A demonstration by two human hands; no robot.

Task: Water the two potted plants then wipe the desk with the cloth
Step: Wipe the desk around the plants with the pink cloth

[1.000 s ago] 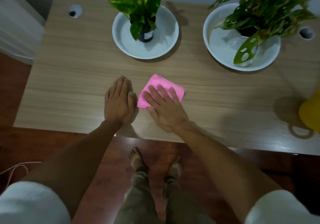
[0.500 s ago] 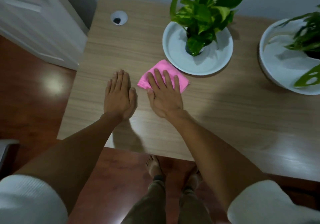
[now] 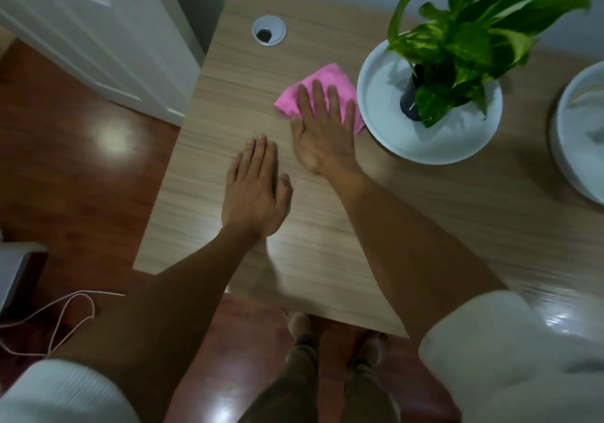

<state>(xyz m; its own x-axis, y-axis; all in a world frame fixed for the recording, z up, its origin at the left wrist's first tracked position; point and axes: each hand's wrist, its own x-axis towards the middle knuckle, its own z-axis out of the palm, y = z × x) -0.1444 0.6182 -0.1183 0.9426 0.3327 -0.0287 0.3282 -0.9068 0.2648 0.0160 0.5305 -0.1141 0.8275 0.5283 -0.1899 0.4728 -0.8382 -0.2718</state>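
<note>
A pink cloth (image 3: 322, 77) lies on the light wooden desk (image 3: 408, 213), just left of a white dish (image 3: 425, 148) holding a leafy green potted plant (image 3: 464, 46). My right hand (image 3: 323, 134) presses flat on the cloth, fingers spread, covering its near half. My left hand (image 3: 255, 190) rests flat on the bare desk nearer to me, holding nothing, a little left of the right hand. The second plant's white dish (image 3: 575, 134) is cut off at the right edge and its plant is out of view.
A round cable grommet (image 3: 269, 29) sits at the desk's far left corner. A white door (image 3: 81, 30) stands left of the desk over red-brown floor. A thin pink cable (image 3: 65, 318) lies on the floor. My feet (image 3: 304, 324) are under the near edge.
My right hand has slid the cloth away from me and up against the left plant's dish. The view has swung left, so the right plant has left the frame. My left hand stays flat.
</note>
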